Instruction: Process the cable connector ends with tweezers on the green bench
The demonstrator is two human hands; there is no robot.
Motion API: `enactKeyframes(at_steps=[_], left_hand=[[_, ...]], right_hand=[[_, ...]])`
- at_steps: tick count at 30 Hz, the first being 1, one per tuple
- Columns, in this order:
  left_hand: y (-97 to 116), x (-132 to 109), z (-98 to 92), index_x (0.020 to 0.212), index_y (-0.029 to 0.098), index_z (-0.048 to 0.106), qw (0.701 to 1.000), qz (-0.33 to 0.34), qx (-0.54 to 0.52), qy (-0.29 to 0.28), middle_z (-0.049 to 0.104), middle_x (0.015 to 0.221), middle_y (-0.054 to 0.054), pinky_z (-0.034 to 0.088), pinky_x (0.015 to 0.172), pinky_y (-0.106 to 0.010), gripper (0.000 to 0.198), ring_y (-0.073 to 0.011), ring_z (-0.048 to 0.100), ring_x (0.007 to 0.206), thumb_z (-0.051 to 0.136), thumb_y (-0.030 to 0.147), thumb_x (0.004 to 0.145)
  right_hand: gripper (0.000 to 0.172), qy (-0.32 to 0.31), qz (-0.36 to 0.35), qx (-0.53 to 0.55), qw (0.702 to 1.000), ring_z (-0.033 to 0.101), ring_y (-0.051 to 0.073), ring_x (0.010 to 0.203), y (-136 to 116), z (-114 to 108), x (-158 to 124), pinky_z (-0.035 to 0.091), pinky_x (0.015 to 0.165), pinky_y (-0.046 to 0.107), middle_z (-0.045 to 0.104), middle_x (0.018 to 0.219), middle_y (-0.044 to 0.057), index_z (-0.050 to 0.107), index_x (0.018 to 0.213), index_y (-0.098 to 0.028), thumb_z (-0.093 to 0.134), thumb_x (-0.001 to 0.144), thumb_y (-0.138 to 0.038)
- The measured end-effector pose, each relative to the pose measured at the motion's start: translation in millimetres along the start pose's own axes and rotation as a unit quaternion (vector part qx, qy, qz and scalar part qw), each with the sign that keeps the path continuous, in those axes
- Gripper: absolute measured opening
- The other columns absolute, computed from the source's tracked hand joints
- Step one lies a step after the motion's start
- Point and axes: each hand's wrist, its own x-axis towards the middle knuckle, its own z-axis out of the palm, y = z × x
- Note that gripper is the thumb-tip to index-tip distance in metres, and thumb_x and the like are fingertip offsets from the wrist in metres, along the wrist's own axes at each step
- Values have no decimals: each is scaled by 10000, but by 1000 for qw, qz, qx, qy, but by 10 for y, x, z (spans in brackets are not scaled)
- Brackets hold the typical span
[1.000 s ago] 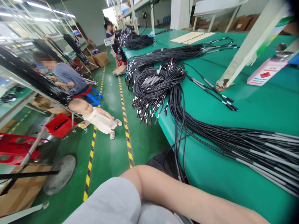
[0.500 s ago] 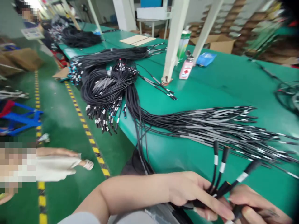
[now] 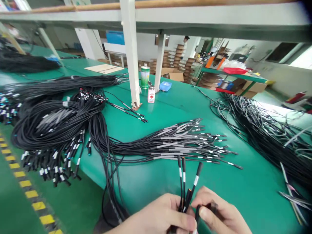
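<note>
My left hand (image 3: 168, 213) is closed round several black cable ends (image 3: 183, 175) with white labels, which stick up out of the fist. One shorter end among them shows an orange tip. Beside it, my right hand (image 3: 219, 213) pinches a black cable connector (image 3: 197, 211) between thumb and forefinger; its lower part is hidden by the fingers. Just beyond the hands, a fanned bundle of black cables (image 3: 136, 151) with grey sleeves and white labels lies on the green table (image 3: 151, 182).
Coiled black cables (image 3: 56, 120) hang partly over the left table edge. A white post (image 3: 131, 55) stands near a pink-labelled bottle (image 3: 151, 95), a green can (image 3: 145, 77) and a blue packet (image 3: 165, 86). Scissors (image 3: 296, 199) and a wire heap (image 3: 263, 130) lie right.
My view has swung right and levelled, bringing the wire heap and scissors into sight; the person at the left is out of view. Both hands still hold the cable ends.
</note>
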Motion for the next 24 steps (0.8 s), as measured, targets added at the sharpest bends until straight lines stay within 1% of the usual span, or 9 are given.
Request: enactKeyframes(at_steps=[3, 6, 8, 11, 12, 15, 17, 21, 24], left_hand=[[13, -44, 81, 689, 135, 606, 998, 20, -2, 56, 668, 584, -38, 176, 445, -243, 305, -61, 415, 414, 848, 256, 550], [53, -92, 160, 694, 126, 635, 995, 22, 24, 99, 692, 599, -46, 193, 438, -233, 289, -61, 441, 415, 856, 226, 537], [84, -114, 191, 688, 115, 660, 993, 32, 33, 111, 701, 602, -58, 203, 434, -231, 249, -53, 425, 403, 844, 241, 576], [125, -136, 207, 729, 106, 702, 990, 55, 30, 124, 717, 619, -75, 211, 437, -229, 216, -45, 395, 402, 827, 257, 640], [137, -143, 207, 751, 107, 712, 989, 63, 27, 132, 719, 621, -77, 215, 438, -228, 216, -47, 395, 407, 828, 261, 653], [165, -160, 202, 839, 118, 731, 985, 81, 19, 149, 725, 624, -76, 230, 442, -220, 246, -49, 395, 411, 832, 267, 671], [180, -163, 198, 875, 127, 735, 984, 91, 15, 155, 730, 630, -76, 235, 440, -207, 261, -43, 399, 408, 834, 268, 680], [207, -153, 191, 898, 133, 749, 982, 104, 12, 156, 744, 658, -83, 255, 441, -184, 222, -32, 423, 413, 815, 254, 723], [223, -151, 191, 952, 138, 756, 982, 103, 16, 156, 753, 683, -93, 266, 439, -179, 231, -33, 426, 417, 794, 243, 749]], right_hand=[[352, 38, 59, 9, 998, 589, 129, 569, 39, 33, -35, 497, 537, 208, 622, 649, 8, 674, 736, -200, 613, 901, -504], [368, 62, 85, -7, 994, 567, 130, 597, 78, 59, -46, 472, 538, 214, 604, 663, 12, 650, 742, -180, 617, 899, -511], [341, 83, 74, -31, 993, 575, 136, 632, 94, 63, -51, 483, 566, 225, 614, 709, 19, 660, 803, -184, 599, 915, -501], [295, 133, 42, -77, 987, 595, 140, 715, 101, 36, -67, 522, 679, 257, 644, 835, 37, 675, 1039, -207, 505, 983, -442], [300, 148, 36, -86, 985, 589, 135, 711, 99, 20, -77, 523, 686, 262, 644, 853, 39, 664, 1099, -213, 465, 1005, -417], [309, 178, 22, -102, 979, 561, 120, 635, 83, -28, -110, 499, 597, 251, 633, 819, 28, 631, 1188, -220, 399, 1036, -357], [330, 158, -12, -133, 978, 583, 135, 677, 68, -42, -125, 508, 607, 264, 636, 834, 35, 590, 1264, -216, 388, 1039, -347], [416, 60, -90, -201, 974, 602, 178, 863, 43, -8, -129, 545, 731, 321, 626, 961, 81, 439, 1437, -184, 351, 1043, -285], [448, 27, -114, -246, 962, 593, 198, 886, 26, 34, -121, 557, 733, 348, 616, 1009, 112, 381, 1470, -142, 356, 1028, -213]])
